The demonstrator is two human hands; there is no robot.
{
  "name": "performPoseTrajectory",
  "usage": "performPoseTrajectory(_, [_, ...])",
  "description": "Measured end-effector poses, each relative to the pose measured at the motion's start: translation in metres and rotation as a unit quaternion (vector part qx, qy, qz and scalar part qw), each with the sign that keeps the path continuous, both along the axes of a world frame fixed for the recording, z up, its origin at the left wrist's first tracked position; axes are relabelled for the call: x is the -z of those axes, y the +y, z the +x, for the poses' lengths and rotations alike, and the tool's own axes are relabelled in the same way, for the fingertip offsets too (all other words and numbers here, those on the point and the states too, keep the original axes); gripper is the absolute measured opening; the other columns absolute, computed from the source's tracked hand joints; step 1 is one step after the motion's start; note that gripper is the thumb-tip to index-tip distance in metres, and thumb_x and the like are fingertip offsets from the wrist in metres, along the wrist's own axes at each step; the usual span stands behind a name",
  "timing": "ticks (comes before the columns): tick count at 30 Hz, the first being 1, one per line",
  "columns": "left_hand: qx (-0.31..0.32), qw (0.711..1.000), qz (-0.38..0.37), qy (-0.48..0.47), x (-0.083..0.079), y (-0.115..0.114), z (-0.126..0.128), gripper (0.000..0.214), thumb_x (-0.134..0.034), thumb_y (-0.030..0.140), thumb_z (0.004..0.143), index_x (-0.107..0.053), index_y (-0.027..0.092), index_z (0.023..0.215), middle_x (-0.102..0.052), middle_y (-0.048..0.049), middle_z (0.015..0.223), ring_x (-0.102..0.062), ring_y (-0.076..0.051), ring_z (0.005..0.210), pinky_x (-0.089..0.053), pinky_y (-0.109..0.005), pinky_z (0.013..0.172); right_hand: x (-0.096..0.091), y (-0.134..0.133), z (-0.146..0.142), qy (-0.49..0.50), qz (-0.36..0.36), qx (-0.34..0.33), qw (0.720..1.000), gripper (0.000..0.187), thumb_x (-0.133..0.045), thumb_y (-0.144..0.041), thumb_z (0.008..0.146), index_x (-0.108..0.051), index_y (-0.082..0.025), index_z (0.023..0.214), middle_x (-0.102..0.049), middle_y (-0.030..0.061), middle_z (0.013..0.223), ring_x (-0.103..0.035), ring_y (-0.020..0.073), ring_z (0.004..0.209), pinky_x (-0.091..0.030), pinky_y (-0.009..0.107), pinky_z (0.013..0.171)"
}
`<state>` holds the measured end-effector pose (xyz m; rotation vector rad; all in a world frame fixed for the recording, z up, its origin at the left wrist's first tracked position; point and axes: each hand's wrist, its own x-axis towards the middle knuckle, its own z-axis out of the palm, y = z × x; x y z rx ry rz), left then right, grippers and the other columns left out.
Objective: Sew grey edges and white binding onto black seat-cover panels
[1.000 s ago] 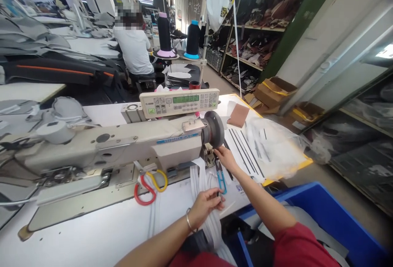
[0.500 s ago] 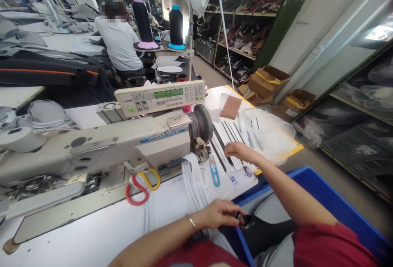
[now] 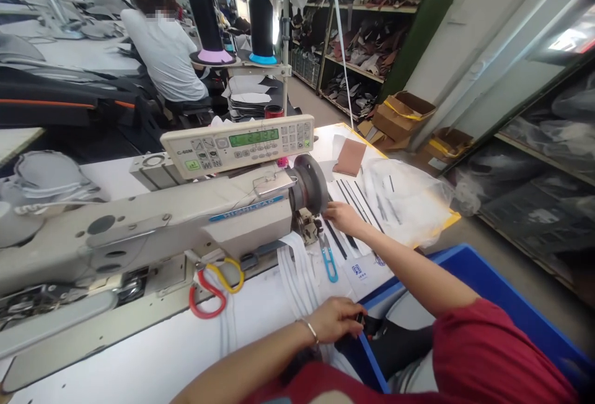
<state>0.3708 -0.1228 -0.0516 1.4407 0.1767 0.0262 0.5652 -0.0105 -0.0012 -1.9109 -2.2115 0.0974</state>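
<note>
My left hand (image 3: 333, 320) is closed, thumb against fingers, on a small dark piece (image 3: 360, 317) over the rim of a blue bin (image 3: 458, 255). Too little of that piece shows to tell its kind. Beside the sewing machine's handwheel (image 3: 310, 184), my right hand (image 3: 344, 218) reaches over black strips (image 3: 335, 241) laid on white paper. Its fingers are bent together at the strips' upper ends; what they pinch, if anything, is hidden. Blue thread snips (image 3: 330, 263) lie just below this hand. White banding (image 3: 294, 267) hangs across the table edge to the left.
The sewing machine (image 3: 251, 212) with its control panel (image 3: 242, 144) fills the left side. Scissors with red and yellow handles (image 3: 207, 311) lie before it. A brown leather piece (image 3: 349, 156) and plastic sheeting (image 3: 409, 193) lie behind the strips. Another person (image 3: 160, 51) sits further back.
My right hand has moved left and away from me, from over the strips to beside the handwheel. My left hand stays at the bin rim, its fingers slightly more closed. The view has shifted slightly.
</note>
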Motion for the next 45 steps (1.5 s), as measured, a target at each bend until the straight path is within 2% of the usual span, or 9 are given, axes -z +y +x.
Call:
performPoseTrajectory(6, [-0.005, 0.999, 0.039, -0.009, -0.001, 0.001, 0.001, 0.037, -0.052, 0.039, 0.075, -0.059, 0.018, 0.104, -0.057, -0.0058, 0.088, -0.057, -0.013, 0.069, -0.042, -0.024, 0.073, 0.005, 0.017, -0.012, 0.017, -0.006, 0.057, 0.998, 0.024, -0.043, -0.006, 0.070, -0.066, -0.014, 0.066, -0.063, 0.0057, 0.076, -0.055, 0.0152, 0.070, -0.036, 0.022, 0.058])
performPoseTrajectory(12, [-0.001, 0.998, 0.060, -0.010, 0.001, 0.000, 0.000, 0.035, -0.051, 0.036, 0.075, -0.059, 0.018, 0.105, -0.057, -0.0056, 0.088, -0.056, -0.013, 0.070, -0.042, -0.023, 0.074, -0.004, 0.001, -0.007, 0.023, -0.033, 0.024, 0.999, 0.024, -0.046, -0.006, 0.069, -0.067, -0.018, 0.069, -0.064, 0.0028, 0.076, -0.055, 0.0127, 0.068, -0.037, 0.021, 0.061])
performPoseTrajectory(18, [-0.009, 0.995, 0.098, -0.014, 0.000, 0.001, -0.001, 0.034, -0.050, 0.033, 0.076, -0.058, 0.018, 0.106, -0.057, -0.0054, 0.089, -0.056, -0.013, 0.074, -0.042, -0.022, 0.076, -0.003, 0.012, -0.013, 0.005, -0.016, 0.066, 0.998, 0.025, -0.043, -0.005, 0.069, -0.067, -0.013, 0.068, -0.064, 0.0079, 0.078, -0.056, 0.0172, 0.074, -0.036, 0.023, 0.061])
performPoseTrajectory(23, [0.000, 0.988, 0.155, -0.026, 0.003, 0.001, 0.001, 0.033, -0.051, 0.032, 0.077, -0.057, 0.016, 0.105, -0.057, -0.0046, 0.087, -0.056, -0.012, 0.074, -0.043, -0.024, 0.077, -0.006, 0.006, -0.012, -0.005, -0.067, 0.039, 0.997, 0.021, -0.048, -0.007, 0.068, -0.067, -0.018, 0.069, -0.065, 0.0026, 0.075, -0.057, 0.0140, 0.071, -0.038, 0.020, 0.062])
performPoseTrajectory(27, [-0.012, 0.981, 0.185, -0.054, 0.002, 0.001, 0.000, 0.032, -0.051, 0.032, 0.077, -0.057, 0.015, 0.104, -0.058, -0.0050, 0.086, -0.056, -0.013, 0.076, -0.044, -0.023, 0.075, -0.010, 0.017, -0.013, -0.022, -0.056, 0.070, 0.996, 0.023, -0.045, -0.006, 0.068, -0.066, -0.013, 0.071, -0.065, 0.0080, 0.080, -0.057, 0.0178, 0.075, -0.038, 0.022, 0.062])
performPoseTrajectory(30, [-0.054, 0.967, 0.217, -0.125, 0.000, -0.001, -0.004, 0.033, -0.046, 0.032, 0.081, -0.056, 0.012, 0.105, -0.058, -0.0084, 0.089, -0.055, -0.014, 0.082, -0.044, -0.024, 0.078, -0.015, 0.013, -0.011, -0.027, -0.050, 0.055, 0.997, 0.023, -0.046, -0.006, 0.067, -0.066, -0.015, 0.072, -0.064, 0.0086, 0.086, -0.056, 0.0185, 0.081, -0.038, 0.023, 0.066])
performPoseTrajectory(34, [-0.117, 0.934, 0.264, -0.211, -0.004, -0.005, -0.008, 0.033, -0.041, 0.026, 0.083, -0.051, 0.010, 0.110, -0.056, -0.0125, 0.098, -0.052, -0.016, 0.091, -0.043, -0.026, 0.082, -0.014, 0.009, -0.010, -0.030, -0.095, 0.036, 0.994, 0.021, -0.048, -0.007, 0.064, -0.066, -0.018, 0.064, -0.065, 0.0025, 0.073, -0.057, 0.0137, 0.068, -0.038, 0.019, 0.061])
performPoseTrajectory(40, [-0.168, 0.893, 0.340, -0.245, -0.006, -0.007, -0.013, 0.035, -0.041, 0.020, 0.082, -0.044, 0.010, 0.115, -0.054, -0.0148, 0.099, -0.051, -0.017, 0.093, -0.045, -0.030, 0.082, -0.016, 0.013, -0.017, -0.049, -0.038, 0.065, 0.996, 0.025, -0.044, -0.006, 0.067, -0.066, -0.014, 0.076, -0.063, 0.0102, 0.089, -0.054, 0.0207, 0.086, -0.037, 0.024, 0.066])
performPoseTrajectory(45, [-0.205, 0.860, 0.387, -0.264, -0.007, -0.008, -0.015, 0.037, -0.041, 0.017, 0.082, -0.038, 0.010, 0.118, -0.053, -0.0155, 0.099, -0.051, -0.018, 0.092, -0.047, -0.031, 0.076, -0.012, 0.009, -0.012, -0.027, -0.086, 0.026, 0.996, 0.019, -0.049, -0.006, 0.063, -0.065, -0.017, 0.064, -0.064, 0.0035, 0.072, -0.056, 0.0146, 0.069, -0.038, 0.020, 0.061])
